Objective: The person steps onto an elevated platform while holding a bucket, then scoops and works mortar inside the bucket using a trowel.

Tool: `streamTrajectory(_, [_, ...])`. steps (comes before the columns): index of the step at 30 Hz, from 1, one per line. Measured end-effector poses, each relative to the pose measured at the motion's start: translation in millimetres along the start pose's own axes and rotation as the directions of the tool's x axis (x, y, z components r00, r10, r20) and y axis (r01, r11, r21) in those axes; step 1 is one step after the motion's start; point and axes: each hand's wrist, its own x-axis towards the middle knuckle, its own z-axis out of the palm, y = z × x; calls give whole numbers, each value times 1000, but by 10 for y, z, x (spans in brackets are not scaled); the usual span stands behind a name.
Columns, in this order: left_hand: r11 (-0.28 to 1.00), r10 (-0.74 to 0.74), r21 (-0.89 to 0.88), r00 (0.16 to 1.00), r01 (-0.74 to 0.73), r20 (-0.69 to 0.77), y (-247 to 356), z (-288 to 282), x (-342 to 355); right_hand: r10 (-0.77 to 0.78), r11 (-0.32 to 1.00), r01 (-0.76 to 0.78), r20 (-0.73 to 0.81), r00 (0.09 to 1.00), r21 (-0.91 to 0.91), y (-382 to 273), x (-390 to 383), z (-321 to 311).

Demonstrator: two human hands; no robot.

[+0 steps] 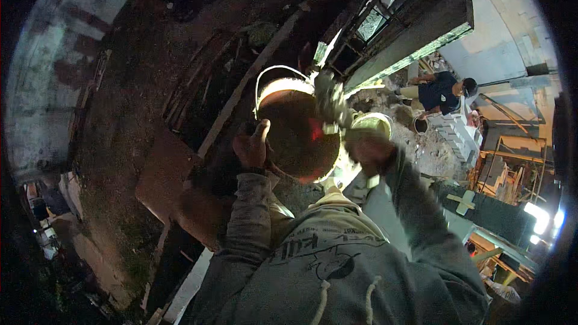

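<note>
A round bucket (295, 132) with a pale rim and a raised wire handle is in front of me, its inside mostly dark. The fingers of my left hand (251, 145) are closed on its left side, with the thumb over the rim. To the right of it, my right hand (370, 147) is blurred by motion and closed round a handle. From that fist a smeared grey trowel-like tool (331, 102) reaches across the bucket's right edge. Its exact shape cannot be made out. Partly behind my right hand stands a second, pale bucket (374, 121).
At the right, a person (442, 93) in a dark shirt is near another bucket (421, 124) and stacked grey blocks (456, 135). A long beam-like form (415, 54) extends to the upper right. Brown board (174, 177) lies left of me. Bright lamps (539, 219) shine far right.
</note>
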Motion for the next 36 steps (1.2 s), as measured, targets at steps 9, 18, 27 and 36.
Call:
streamTrajectory(9, [995, 96, 27, 994, -94, -61, 105, 87, -25, 383, 835, -96, -446, 809, 542, 544, 834, -686])
streamTrajectory(18, [998, 57, 24, 997, -56, -45, -103, 4, 148, -321, 13, -6, -10, 947, -1000, 11, -90, 165])
streamTrajectory(27, [940, 229, 187, 934, -285, 274, -126, -105, 116, 152, 486, -273, -227, 962, -830, 667, 782, 573])
streamTrajectory(36, [994, -41, 110, 901, -7, 431, 160, -71, -2, -158, 732, -57, -251, 955, -679, 980, 511, 1263])
